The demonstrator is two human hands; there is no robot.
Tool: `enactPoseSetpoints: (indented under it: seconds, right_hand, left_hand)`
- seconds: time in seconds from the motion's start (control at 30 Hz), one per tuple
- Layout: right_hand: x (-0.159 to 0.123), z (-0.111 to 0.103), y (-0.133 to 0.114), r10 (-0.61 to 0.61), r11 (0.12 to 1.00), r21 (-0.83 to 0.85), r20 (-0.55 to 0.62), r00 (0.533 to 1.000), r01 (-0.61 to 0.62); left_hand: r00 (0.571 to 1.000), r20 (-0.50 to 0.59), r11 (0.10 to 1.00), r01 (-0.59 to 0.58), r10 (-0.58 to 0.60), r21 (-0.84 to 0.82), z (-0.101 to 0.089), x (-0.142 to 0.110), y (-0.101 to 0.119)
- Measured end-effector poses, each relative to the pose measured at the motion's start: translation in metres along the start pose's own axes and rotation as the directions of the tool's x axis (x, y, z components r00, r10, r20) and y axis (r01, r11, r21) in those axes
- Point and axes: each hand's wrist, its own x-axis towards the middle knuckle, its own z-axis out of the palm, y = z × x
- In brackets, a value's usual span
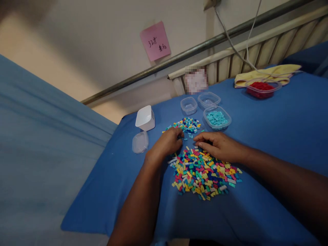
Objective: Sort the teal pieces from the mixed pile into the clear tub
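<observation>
Small colourful plastic building bricks lie in two heaps on the blue-covered table. My left hand point(171, 140) is at the near left edge of the smaller far heap point(188, 125), fingers curled downward; whatever they hold is hidden. Over the far edge of the large near heap point(205, 174) is my right hand point(217, 146), its fingers stretched toward the left and the thumb a little apart. No brick shows in it. A few light blue bricks point(189, 136) lie between the hands. Beyond my right hand stands a clear tub point(230, 120) of light blue bricks point(217, 118).
Two clear tubs, one small point(189, 106) and one wider point(208, 99), stand behind. A white tub point(145, 118) and clear lid point(140, 142) are at left. Red pieces point(261, 87) fill a tub by a yellow cloth point(271, 73). A cable point(230, 41) hangs at the back.
</observation>
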Motion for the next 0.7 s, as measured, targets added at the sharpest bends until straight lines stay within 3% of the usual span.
enactPoseSetpoints:
  seconds: [0.37, 0.7]
  right_hand:
    - [0.0, 0.0, 0.0, 0.001, 1.0, -0.002, 0.01, 1.0, -0.001]
    - [0.0, 0.0, 0.001, 0.009, 1.0, 0.004, 0.004, 1.0, -0.009]
  left_hand:
    - [0.999, 0.035, 0.996, -0.028, 0.025, 0.085, -0.002, 0.001, 0.016]
    - [0.999, 0.04, 0.995, -0.001, -0.002, 0.097, -0.002, 0.0, 0.013]
